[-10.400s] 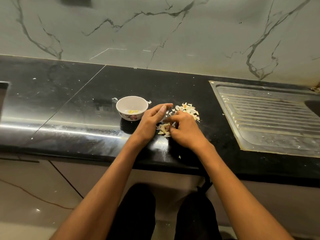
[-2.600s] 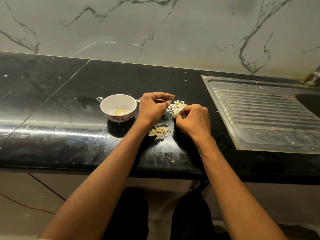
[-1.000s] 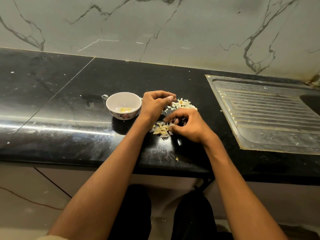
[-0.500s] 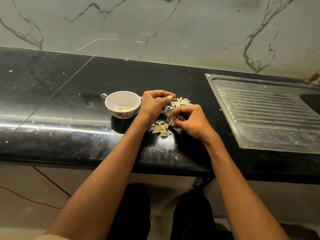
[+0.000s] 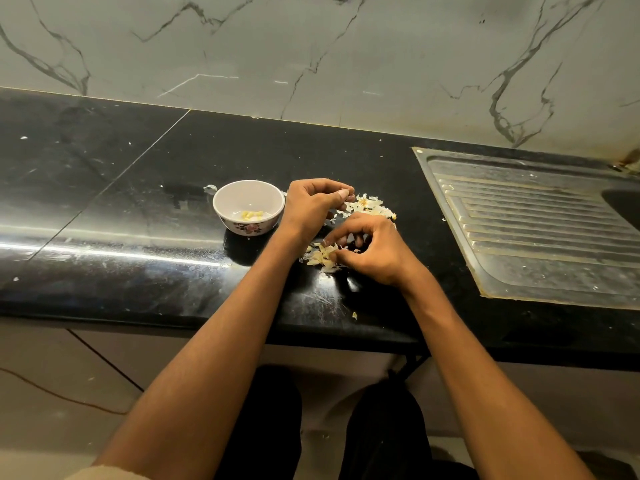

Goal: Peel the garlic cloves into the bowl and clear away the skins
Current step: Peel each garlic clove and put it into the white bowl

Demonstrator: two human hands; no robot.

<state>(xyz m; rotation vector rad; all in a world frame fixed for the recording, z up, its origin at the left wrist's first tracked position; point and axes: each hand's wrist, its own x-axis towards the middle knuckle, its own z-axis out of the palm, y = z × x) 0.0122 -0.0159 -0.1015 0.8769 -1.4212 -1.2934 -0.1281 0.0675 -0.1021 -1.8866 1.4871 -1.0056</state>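
A small white bowl with a flower print stands on the black counter, a few peeled yellow cloves inside. Just right of it, my left hand is curled in a loose fist with the thumb pressed on the forefinger; it seems to grip gathered garlic skins, mostly hidden. My right hand is curled downward, its fingertips pinching pieces at the near pile of yellowish skins. A second pile of pale skins lies behind my right hand.
A steel sink drainboard is set into the counter on the right, its basin at the far right edge. A marble wall runs along the back. Stray skin flecks lie near the counter's front edge and behind the bowl.
My right hand dropped from beside my left fist to the near pile and now pinches there. My left hand stayed curled in place. The bowl has not moved.
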